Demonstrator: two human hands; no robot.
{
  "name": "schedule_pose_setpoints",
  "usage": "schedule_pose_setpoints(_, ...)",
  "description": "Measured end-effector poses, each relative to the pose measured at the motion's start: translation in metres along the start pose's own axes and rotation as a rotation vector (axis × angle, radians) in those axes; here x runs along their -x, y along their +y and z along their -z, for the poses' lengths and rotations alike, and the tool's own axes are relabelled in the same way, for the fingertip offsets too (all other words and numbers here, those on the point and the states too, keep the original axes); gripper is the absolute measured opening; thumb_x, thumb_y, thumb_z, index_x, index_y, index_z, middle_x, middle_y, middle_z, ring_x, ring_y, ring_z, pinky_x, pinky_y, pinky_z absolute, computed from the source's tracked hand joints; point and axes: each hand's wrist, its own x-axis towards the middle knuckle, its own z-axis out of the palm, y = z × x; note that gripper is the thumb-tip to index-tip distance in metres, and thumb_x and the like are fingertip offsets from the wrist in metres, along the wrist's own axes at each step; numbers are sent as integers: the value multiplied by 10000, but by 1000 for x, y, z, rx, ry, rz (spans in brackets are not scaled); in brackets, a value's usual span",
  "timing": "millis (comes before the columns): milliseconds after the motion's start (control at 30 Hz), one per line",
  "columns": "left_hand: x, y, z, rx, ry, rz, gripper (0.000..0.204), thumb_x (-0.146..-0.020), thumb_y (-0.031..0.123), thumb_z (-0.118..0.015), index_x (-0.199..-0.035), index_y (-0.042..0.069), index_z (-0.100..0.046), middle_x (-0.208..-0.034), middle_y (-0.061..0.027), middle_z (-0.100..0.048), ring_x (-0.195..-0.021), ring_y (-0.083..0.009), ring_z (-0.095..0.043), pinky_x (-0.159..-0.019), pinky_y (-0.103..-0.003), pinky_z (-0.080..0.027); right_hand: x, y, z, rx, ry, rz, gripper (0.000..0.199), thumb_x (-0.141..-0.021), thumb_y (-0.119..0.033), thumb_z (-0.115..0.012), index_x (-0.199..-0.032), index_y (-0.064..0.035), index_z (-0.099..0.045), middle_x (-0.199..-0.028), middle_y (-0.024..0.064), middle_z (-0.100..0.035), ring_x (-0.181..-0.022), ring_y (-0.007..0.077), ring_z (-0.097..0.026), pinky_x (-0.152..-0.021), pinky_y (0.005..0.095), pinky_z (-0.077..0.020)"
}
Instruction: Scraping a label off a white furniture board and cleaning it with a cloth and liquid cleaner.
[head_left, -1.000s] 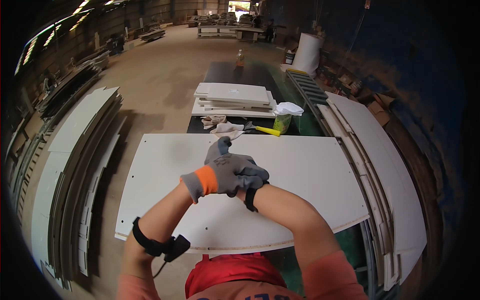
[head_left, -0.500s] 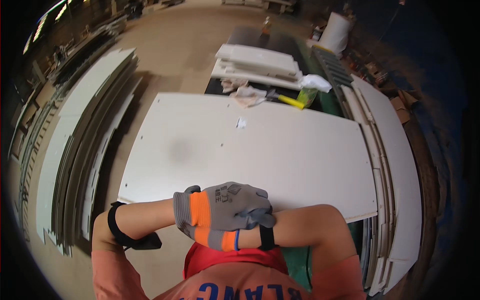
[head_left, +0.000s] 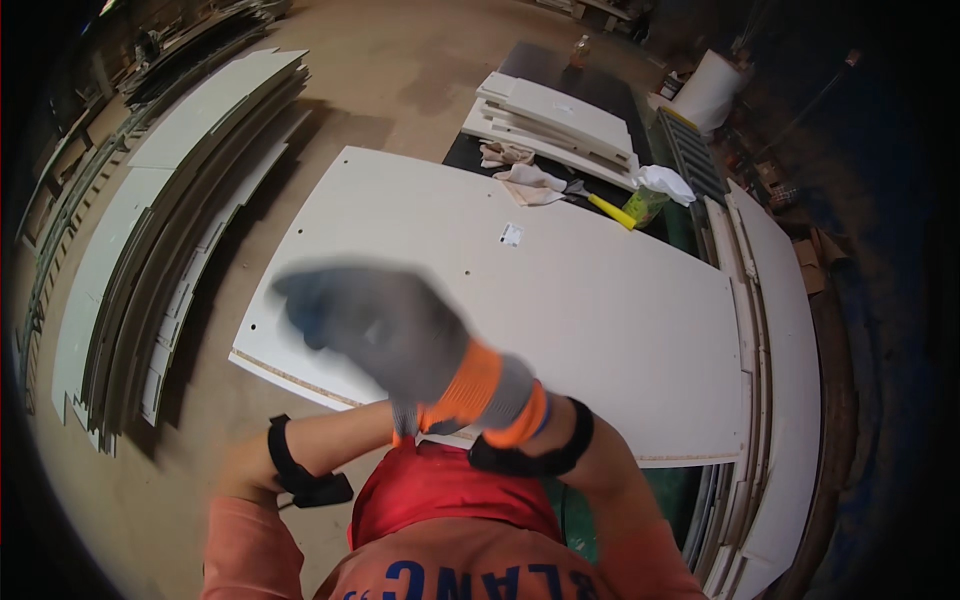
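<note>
My right hand (head_left: 380, 325), in a grey glove with an orange cuff, reaches leftward above a large white panel (head_left: 600, 320). Its fingers are smeared by motion, so their pose cannot be told. My left hand (head_left: 404, 420) is mostly behind the right hand and wrist; only a bit of its glove cuff shows, and its fingers are hidden. Several small dark holes dot the panel, and a small label (head_left: 511, 234) lies on it. Black straps with small dark units circle both forearms. A red cloth (head_left: 450, 490) shows at my waist.
Long white boards (head_left: 185, 140) are stacked at the left. More panels (head_left: 785, 400) lean along the right. Behind the large panel are stacked boards (head_left: 560, 115), crumpled cloths (head_left: 530, 185), a yellow-handled tool (head_left: 612, 211), a plastic bag (head_left: 664, 184) and a bottle (head_left: 581, 50).
The left hand lay over the right wrist; now the right hand is uppermost and has swung up and leftward over the panel. The view has shifted and turned slightly.
</note>
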Motion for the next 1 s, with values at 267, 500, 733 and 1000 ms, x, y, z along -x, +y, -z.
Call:
schedule_pose_setpoints(267, -34, 41, 5, -139, 630, -13, 244, -815, 151, -662, -1028, 31, -651, -980, -126, -664, -892, -295, -612, -820, -382, -475, 0, 67, 133, -215, 650, -229, 342, -915, -308, -615, -1124, -38, -612, -953, 110, -687, -775, 209, -687, -678, 320, -555)
schedule_pose_setpoints(500, -72, 76, -20, -59, 492, 94, 329, -760, 170, -732, -1023, 29, -593, -789, -97, -590, -678, -240, -597, -594, -331, -477, 2, 95, 180, 1400, 405, -884, 249, -887, -265, -567, -1056, -122, -682, -1047, 40, -701, -913, 268, -691, -664, 424, -542)
schedule_pose_setpoints(733, -76, 90, -5, 831, 233, 460, 185, -822, 94, -660, -965, 0, -590, -751, -28, -577, -470, -62, -471, -446, -216, -379, 23, 99, 179, 1536, 297, -1137, 161, -874, -198, -584, -966, -206, -716, -986, 10, -711, -866, 241, -686, -569, 438, -490)
schedule_pose_setpoints(1000, -74, 103, -4, 966, 189, 587, 242, -880, 177, -565, -976, -40, -610, -605, -2, -512, -499, -61, -444, -490, -226, -352, 46, 105, 182, 1886, -326, -1059, 315, -823, -193, -665, -1135, -155, -683, -1143, 77, -666, -1035, 303, -633, -802, 560, -475)
